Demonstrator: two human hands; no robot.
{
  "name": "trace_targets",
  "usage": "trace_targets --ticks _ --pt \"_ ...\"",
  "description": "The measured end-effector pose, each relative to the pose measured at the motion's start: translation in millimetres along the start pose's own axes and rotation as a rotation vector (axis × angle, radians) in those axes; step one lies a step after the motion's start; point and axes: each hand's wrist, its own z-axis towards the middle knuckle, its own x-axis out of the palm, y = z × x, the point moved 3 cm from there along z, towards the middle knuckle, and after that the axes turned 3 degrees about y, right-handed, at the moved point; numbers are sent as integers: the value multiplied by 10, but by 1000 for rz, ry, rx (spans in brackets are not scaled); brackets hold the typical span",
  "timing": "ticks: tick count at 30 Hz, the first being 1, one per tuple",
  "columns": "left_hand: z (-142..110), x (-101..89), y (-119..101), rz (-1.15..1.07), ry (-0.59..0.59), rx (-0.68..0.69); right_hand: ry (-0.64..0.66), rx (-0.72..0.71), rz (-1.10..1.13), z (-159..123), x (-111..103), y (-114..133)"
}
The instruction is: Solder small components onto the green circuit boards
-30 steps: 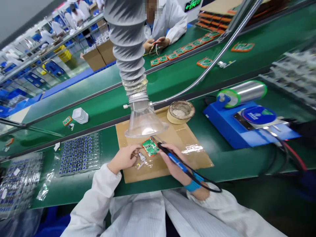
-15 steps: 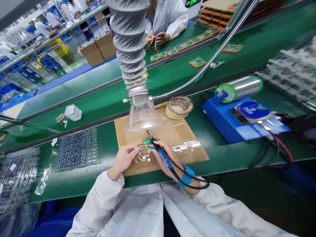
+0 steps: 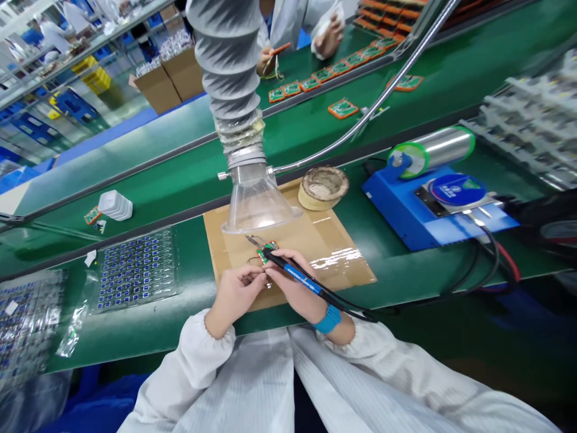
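Note:
My right hand (image 3: 295, 285) grips a blue and black soldering iron (image 3: 300, 278), its tip pointing left over a small green circuit board (image 3: 267, 248). The board lies on a brown cardboard mat (image 3: 333, 252) under a clear fume funnel (image 3: 258, 207). My left hand (image 3: 237, 291) is pinched together beside the board, its fingertips meeting those of the right hand; what it holds is too small to make out. A thin wire loop lies just left of the board.
A grey ribbed extraction hose (image 3: 228, 72) hangs over the mat. A tape roll (image 3: 323, 187) sits behind it, a blue solder station (image 3: 433, 207) with a metal spool to the right, a tray of blue parts (image 3: 135, 270) to the left. Another person works across the belt (image 3: 315, 36).
My hands have drawn closer together until the fingertips meet. The board and iron sit slightly further left on the mat. The camera has tilted down a little.

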Motion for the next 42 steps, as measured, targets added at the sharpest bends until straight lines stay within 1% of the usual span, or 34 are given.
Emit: trace_targets --ticks 2,4,12,18,21,23,28,31,33,38,42 --pt "-6 -6 -17 -83 -31 -33 -20 -6 9 7 -5 4" --pt "-12 -14 -46 -111 -56 -48 -33 -8 24 14 -4 -1" --pt "-33 -14 -82 -124 -116 -63 -23 2 59 4 -3 -27" --pt "-36 -13 -86 -95 -111 -44 -13 16 43 3 -8 -16" --pt "-39 -16 -103 -70 -112 -20 -18 2 55 -5 -9 -8" --pt "-44 -19 -123 -38 -134 5 -15 -1 60 -15 -9 -13" --pt "-67 3 -193 130 -195 115 4 -12 87 -33 1 -26" --pt "-79 28 -208 179 -196 142 -12 -8 90 -30 2 -22" --pt "-80 33 -190 141 -184 116 -21 -9 105 -26 2 -16" --pt "-77 13 -130 -47 -151 26 -17 -15 167 -8 2 -13" --pt "-76 3 -121 -89 -155 5 -21 -22 156 6 0 -5"
